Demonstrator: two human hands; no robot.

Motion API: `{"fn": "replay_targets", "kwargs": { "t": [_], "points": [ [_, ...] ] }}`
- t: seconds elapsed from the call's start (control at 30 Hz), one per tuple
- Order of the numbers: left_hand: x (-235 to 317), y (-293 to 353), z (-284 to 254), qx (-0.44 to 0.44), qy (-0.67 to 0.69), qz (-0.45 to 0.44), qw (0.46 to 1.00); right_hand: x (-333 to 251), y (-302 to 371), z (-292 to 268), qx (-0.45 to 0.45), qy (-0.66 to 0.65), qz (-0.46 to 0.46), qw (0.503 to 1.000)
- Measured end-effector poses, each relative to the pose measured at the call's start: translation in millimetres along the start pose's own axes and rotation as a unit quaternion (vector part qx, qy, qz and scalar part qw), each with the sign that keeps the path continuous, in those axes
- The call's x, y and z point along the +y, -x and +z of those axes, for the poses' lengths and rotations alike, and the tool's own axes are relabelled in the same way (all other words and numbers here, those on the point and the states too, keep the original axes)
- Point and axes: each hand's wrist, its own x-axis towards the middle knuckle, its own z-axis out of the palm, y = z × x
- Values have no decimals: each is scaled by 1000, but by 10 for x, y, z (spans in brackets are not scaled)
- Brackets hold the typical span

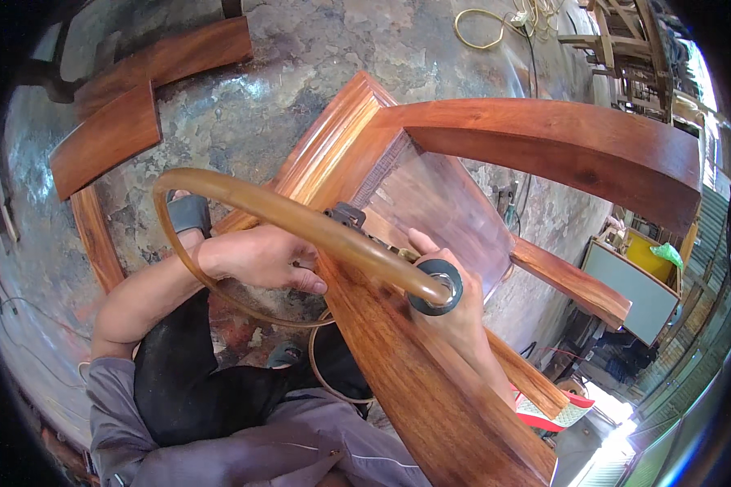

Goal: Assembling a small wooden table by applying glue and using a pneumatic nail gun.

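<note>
A reddish-brown wooden furniture frame [439, 390], likely a chair, lies tipped in front of me with its thick curved members pointing right. My right hand [455, 304] is wrapped round an air tool [434, 286] with a round black end. A translucent amber hose [300, 219] plugs into that end and loops left over my left wrist. The tool's black front part [345, 216] lies close to the wood; the hose hides much of its body. My left hand [264, 256] is closed beside the frame's near edge, thumb against bent fingers; what it pinches, if anything, is too small to name.
Curved wooden boards [110, 142] lie on the worn concrete floor [300, 49] at the far left. A coiled hose [479, 28] is at the top. Stacked wooden frames [633, 40] and a yellow-lined box [650, 264] stand right. A red-and-white item [556, 411] sits behind the frame.
</note>
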Motion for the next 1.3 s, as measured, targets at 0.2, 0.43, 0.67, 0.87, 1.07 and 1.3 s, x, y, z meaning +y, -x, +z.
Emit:
{"fn": "replay_targets", "kwargs": {
  "t": [0.2,0.43,0.67,0.87,1.07,1.3],
  "points": [
    [-97,-42,64,-4,-45,-26,999,-21,63,-59,-18,-6,82,996],
    [26,204,-43,39,-62,7,997,336,377,-164,73,-21,4,997],
    [1500,1046,130,135,238,41,961,660,997,-121,261,-170,10,950],
    [2730,978,940,-95,188,374,903,717,1142,-209,343,-324,-90,877],
    [2493,573,1893,-192,62,195,960,1062,1494,-201,384,-426,-30,819],
    [1250,-688,2756,87,311,-123,938,1502,1724,248,496,-505,-23,706]
  ]
}}
